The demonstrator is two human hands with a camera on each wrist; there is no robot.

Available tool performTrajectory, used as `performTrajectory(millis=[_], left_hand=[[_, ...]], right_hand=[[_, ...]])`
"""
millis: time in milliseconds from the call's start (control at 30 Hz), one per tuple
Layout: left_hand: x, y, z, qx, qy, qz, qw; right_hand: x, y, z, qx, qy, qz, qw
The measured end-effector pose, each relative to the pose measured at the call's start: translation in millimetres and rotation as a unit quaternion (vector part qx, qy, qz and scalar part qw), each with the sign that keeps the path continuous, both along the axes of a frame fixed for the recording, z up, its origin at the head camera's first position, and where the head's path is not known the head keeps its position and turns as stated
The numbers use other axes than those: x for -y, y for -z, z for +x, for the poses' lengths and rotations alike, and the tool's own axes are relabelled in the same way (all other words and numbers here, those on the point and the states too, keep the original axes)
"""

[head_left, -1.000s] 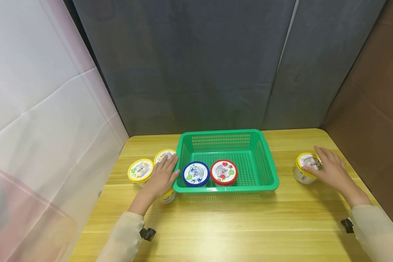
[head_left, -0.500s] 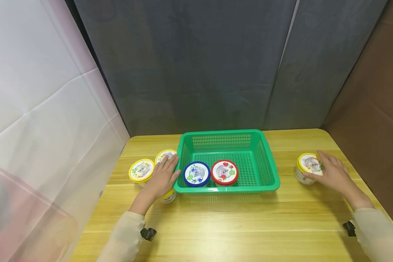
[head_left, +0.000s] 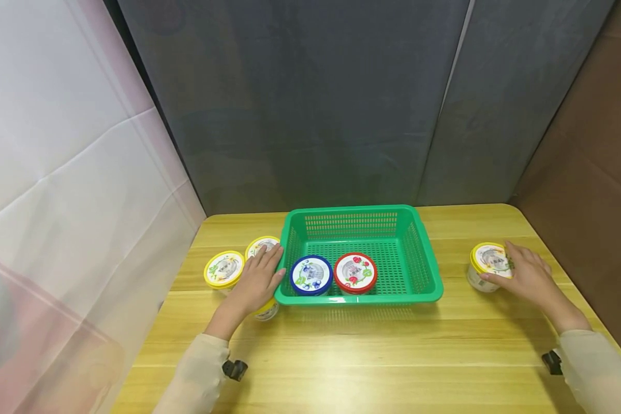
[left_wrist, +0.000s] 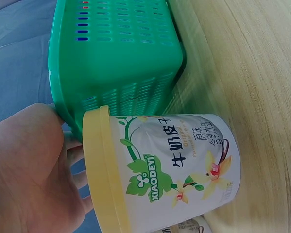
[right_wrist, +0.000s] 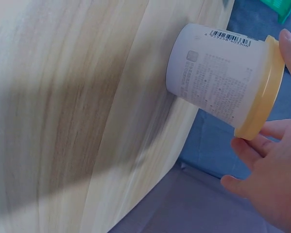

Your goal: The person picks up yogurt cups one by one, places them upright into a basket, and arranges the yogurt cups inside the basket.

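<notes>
In the head view my left hand (head_left: pixel 256 282), fingers stretched out, lies beside the left rim of the green basket (head_left: pixel 429 259), over several yellow-lidded tubs. One of these yellow-lidded tubs (left_wrist: pixel 169 170) stands upright against the palm side in the left wrist view, close to the basket wall. On the far right, my right hand (head_left: pixel 530 282) pinches the lid of another yellow-lidded tub (head_left: pixel 489 261) between thumb and fingers. In the right wrist view that tub's lid (right_wrist: pixel 264 92) has the thumb at one edge and fingertips at the opposite one. Its base stands on the table.
Inside the basket, along its near side, sit a blue-lidded tub (head_left: pixel 311 275) and a red-lidded tub (head_left: pixel 355 272). The wooden table (head_left: pixel 357 356) meets a dark grey panel (head_left: pixel 310 115) behind, with a white sheet (head_left: pixel 83 149) left and a brown panel (head_left: pixel 590 132) right.
My right hand has lowered slightly, its fingers and thumb closing in on the tub's lid. My left hand has stayed in place by the basket.
</notes>
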State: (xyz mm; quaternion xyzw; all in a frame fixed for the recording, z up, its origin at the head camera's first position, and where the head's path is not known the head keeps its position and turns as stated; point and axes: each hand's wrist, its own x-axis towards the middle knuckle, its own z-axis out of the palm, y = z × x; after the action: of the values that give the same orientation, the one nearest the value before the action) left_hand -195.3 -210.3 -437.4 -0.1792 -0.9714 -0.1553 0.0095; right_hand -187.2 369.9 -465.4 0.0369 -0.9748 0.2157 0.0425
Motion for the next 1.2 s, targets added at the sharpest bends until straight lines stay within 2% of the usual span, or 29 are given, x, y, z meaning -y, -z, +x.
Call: performTrajectory(millis=[467, 1200], left_hand=[[-0.2, 0.7, 0.4, -0.001, -0.001, 0.001, 1.0], [0.2, 0.2, 0.9, 0.002, -0.001, 0.004, 1.0]], right_hand=[[0.5, -4.1, 0.1, -0.018, 0.002, -0.003, 0.9998], [17.8, -36.2, -11.0, -0.058, -0.015, -0.017, 0.9981]])
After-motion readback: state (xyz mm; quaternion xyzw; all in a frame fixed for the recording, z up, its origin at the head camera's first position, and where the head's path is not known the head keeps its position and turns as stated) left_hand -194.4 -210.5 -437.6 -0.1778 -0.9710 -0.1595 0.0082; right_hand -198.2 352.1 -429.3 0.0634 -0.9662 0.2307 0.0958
